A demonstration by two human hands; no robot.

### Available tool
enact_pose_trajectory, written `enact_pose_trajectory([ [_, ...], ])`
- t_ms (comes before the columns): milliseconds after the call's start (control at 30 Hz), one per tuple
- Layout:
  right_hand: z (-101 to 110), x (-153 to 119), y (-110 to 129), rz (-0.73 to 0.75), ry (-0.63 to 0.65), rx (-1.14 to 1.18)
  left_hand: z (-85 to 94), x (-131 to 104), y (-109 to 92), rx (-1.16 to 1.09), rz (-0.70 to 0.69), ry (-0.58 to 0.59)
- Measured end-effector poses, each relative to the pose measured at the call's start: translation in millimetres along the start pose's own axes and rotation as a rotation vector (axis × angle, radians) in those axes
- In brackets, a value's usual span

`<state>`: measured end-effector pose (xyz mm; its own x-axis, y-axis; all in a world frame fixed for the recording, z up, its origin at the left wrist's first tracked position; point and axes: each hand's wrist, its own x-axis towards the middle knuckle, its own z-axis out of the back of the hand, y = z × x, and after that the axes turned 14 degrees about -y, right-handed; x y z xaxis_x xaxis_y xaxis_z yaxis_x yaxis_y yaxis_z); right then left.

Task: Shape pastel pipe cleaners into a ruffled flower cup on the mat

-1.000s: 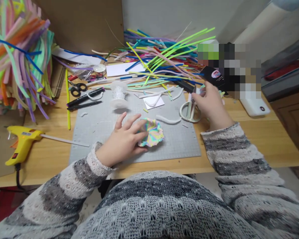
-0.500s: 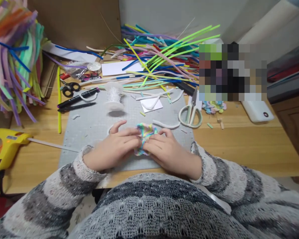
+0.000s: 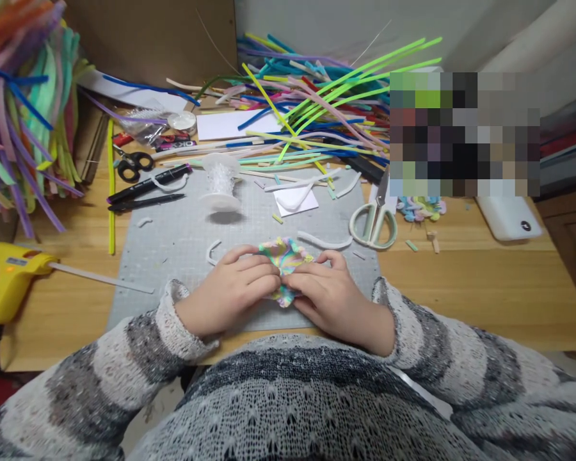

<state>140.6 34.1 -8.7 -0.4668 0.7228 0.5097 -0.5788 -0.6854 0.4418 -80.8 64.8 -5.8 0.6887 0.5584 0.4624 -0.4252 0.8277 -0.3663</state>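
At grey mat (image 3: 173, 243), six o'clock | ruffled pastel piece (image 3: 284, 255) looks mostly shaped, remainder unclear | left hand (image 3: 233, 283), nine, right hand (image 3: 333, 290), three, pinch it

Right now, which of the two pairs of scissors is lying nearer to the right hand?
The pale-handled pair, lying beyond and rightward of the right hand. The black-handled pair is farther away, at the left behind two black pens.

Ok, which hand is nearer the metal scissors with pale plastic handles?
Right. The right hand is below-left of the scissors in the picture, apart; the left hand is farther, at the left side of the ruffled pastel piece.
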Motion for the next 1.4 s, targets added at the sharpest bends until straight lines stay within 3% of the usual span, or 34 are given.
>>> enact_pose_trajectory([
  [367,-5,1,0,-0.073,-0.025,-0.004,-2.7,7,1,-0.014,0.071,-0.013],
  [600,-3,9,-5,-0.186,0.089,0.049,-4.8,15,3,-0.031,0.117,0.033],
  [867,20,25,-35,0.143,0.295,0.119,2.2,7,4,-0.077,0.061,0.057],
  [967,19,20,-28,0.142,0.255,0.075,-0.5,7,4,-0.075,0.029,0.035],
  [1133,7,6,-9,0.064,0.076,0.018,-5.7,5,3,-0.075,-0.003,-0.010],
  [1400,5,6,-3,-0.177,0.096,0.086,-9.9,13,2,-0.050,0.061,0.020],
])
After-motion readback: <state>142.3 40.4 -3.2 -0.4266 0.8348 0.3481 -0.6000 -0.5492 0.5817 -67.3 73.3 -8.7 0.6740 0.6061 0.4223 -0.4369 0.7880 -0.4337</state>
